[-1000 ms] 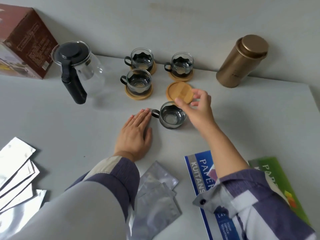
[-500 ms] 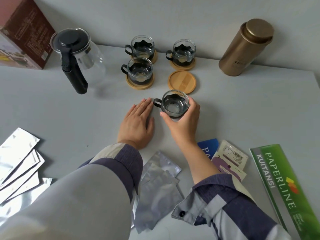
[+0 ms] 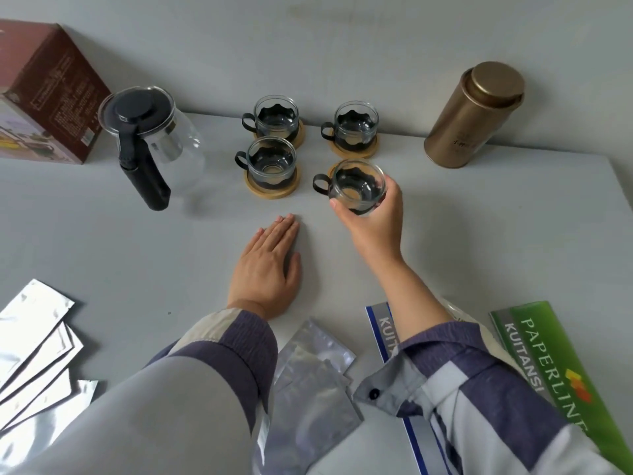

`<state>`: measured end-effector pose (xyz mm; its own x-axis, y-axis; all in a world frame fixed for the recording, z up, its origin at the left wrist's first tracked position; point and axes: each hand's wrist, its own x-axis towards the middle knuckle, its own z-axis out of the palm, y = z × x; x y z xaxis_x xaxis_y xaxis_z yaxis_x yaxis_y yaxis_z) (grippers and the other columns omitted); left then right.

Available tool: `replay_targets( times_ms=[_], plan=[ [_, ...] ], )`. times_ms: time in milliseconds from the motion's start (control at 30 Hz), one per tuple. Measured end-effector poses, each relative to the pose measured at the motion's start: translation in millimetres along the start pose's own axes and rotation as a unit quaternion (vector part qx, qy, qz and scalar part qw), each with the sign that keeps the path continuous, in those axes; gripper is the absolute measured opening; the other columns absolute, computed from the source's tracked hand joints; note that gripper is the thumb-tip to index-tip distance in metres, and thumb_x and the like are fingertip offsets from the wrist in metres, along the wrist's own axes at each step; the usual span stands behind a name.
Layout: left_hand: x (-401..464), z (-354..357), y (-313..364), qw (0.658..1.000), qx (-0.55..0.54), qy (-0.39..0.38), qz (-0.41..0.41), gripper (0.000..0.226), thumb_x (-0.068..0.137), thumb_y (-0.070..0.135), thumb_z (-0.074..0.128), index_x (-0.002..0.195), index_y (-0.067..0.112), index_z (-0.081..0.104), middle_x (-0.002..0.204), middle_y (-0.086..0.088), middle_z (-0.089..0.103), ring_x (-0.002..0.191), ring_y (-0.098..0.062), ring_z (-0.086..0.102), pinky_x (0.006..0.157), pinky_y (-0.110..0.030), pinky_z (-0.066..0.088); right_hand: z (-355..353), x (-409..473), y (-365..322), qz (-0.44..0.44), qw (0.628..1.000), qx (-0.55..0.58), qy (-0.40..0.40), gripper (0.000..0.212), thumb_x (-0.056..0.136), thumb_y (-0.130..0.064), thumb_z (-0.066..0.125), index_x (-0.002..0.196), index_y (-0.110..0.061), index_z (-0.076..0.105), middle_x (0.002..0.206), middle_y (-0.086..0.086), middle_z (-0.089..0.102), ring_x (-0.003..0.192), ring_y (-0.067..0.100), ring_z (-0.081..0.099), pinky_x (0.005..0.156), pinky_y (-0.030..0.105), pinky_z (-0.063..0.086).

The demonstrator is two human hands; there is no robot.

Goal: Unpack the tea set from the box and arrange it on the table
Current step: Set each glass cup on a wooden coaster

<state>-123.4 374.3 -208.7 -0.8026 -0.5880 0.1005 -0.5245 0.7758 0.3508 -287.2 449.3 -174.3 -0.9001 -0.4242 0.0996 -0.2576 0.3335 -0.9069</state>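
We hold the fourth cup (image 3: 356, 188) in our right hand (image 3: 371, 221), fingers (image 3: 394, 190) wrapped round its far side and the thumb on the near rim, so the hand is clamped on the glass. The cup sits over the last coaster (image 3: 334, 170), of which only a sliver shows behind it; we cannot tell whether the base is touching it yet. Our left hand (image 3: 269, 265) lies flat on the surface (image 3: 137, 262), fingers straight and together, holding nothing.

The cup looks tipped a little toward us, its mouth facing up and slightly our way. Its handle (image 3: 320, 185) points left, matching the three cups (image 3: 274, 162) already seated on their coasters. It is a squat thing, so its axis runs roughly upright through the mouth, with the handle giving the only sideways direction.

What could go wrong, as we judge it: set down while tilted, the cup may land on the coaster's edge and rock off, or push the light coaster out of line. Smooth glass gripped only at the rim could slip. The handle reaches toward the neighbouring cup, so drifting left might knock it. The pot (image 3: 154, 138) and the tin (image 3: 474, 114) stand well apart, and the box (image 3: 51, 94) is farther still, so we see little risk there.
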Motion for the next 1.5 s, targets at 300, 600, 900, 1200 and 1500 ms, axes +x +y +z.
replay_targets(
  times_ms=[300, 600, 900, 1200, 1500],
  plan=[
    [1, 1, -1, 1.000, 0.001, 0.001, 0.003, 0.058, 0.092, 0.037, 0.028, 0.147, 0.019, 0.033, 0.154, 0.005, 0.028, 0.143, -0.007, 0.020, 0.119, -0.028, 0.011, 12, 43, 3, 0.007, 1.000, -0.016, 0.015, 0.080, 0.060, -0.031, 0.085, 0.128, -0.010, 0.048, 0.125, 0.005, 0.054, 0.119, 0.024, 0.048, 0.102, 0.034, 0.041],
    [0, 0, -1, 1.000, 0.000, -0.003, 0.001, 0.058, 0.093, 0.037, 0.028, 0.147, 0.019, 0.031, 0.154, 0.005, 0.027, 0.143, -0.007, 0.019, 0.120, -0.029, 0.012, 19, 43, 14, 0.011, 0.996, -0.089, 0.024, 0.083, 0.062, -0.038, 0.082, 0.133, -0.016, 0.044, 0.131, 0.001, 0.052, 0.122, 0.028, 0.039, 0.098, 0.036, 0.035],
    [-1, 0, -2, 1.000, 0.001, -0.002, -0.002, 0.057, 0.093, 0.038, 0.028, 0.148, 0.020, 0.030, 0.154, 0.006, 0.026, 0.144, -0.005, 0.018, 0.120, -0.029, 0.011, 16, 42, 17, 0.004, 0.992, -0.124, 0.007, 0.085, 0.064, -0.035, 0.082, 0.134, -0.010, 0.043, 0.133, 0.007, 0.052, 0.122, 0.032, 0.039, 0.100, 0.039, 0.036],
    [-2, -2, -2, 1.000, -0.006, 0.000, 0.000, 0.058, 0.092, 0.038, 0.027, 0.147, 0.019, 0.032, 0.154, 0.006, 0.028, 0.143, -0.007, 0.020, 0.119, -0.029, 0.011, 13, 40, 15, 0.008, 0.990, -0.137, -0.011, 0.089, 0.062, -0.034, 0.084, 0.135, -0.007, 0.041, 0.134, 0.009, 0.049, 0.123, 0.033, 0.039, 0.103, 0.039, 0.035],
    [-1, 0, -4, 1.000, -0.007, -0.004, 0.006, 0.062, 0.090, 0.043, 0.023, 0.147, 0.021, 0.031, 0.155, 0.007, 0.025, 0.144, -0.007, 0.020, 0.119, -0.027, 0.010, -15, 32, 11, 0.046, 0.993, -0.061, -0.091, 0.083, 0.074, 0.003, 0.067, 0.145, -0.007, 0.024, 0.142, 0.013, 0.028, 0.123, 0.025, 0.045, 0.099, 0.031, 0.042]
  ],
)
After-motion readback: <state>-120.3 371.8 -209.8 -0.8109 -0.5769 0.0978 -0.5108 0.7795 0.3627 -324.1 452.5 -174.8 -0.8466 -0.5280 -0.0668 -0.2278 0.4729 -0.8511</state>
